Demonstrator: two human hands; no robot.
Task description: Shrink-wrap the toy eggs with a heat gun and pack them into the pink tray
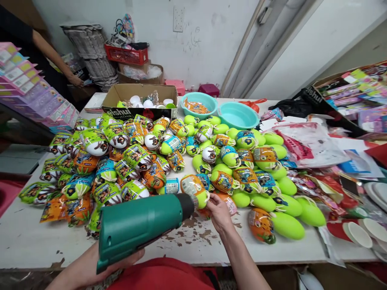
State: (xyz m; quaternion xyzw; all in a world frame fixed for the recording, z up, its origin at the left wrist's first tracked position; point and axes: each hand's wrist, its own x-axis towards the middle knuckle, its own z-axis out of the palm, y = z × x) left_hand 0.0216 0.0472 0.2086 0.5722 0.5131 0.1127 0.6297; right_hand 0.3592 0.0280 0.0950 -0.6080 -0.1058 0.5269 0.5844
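A green heat gun [142, 219] with a black nozzle reaches across the front of the table, pointing right. My left hand [131, 258] is closed on it from below, mostly hidden behind its body. My right hand [220, 210] pinches a toy egg [193, 187] at its lime-green end, where a pale cord shows. An orange printed wrapper covers the egg's other side, and the nozzle is right up against it in this view. Left of the egg lies a pile of wrapped eggs [105, 169]. To the right, plain lime-green eggs [287, 225] lie among wrapped ones.
Behind the eggs stand a cardboard box [116, 96] of white and green egg parts and two turquoise basins [238, 114], one holding orange wrappers. Plastic bags [308, 141] and paper cups [359, 233] crowd the right. Another person's arm [54, 56] shows at far left, behind stacked boxes [36, 92].
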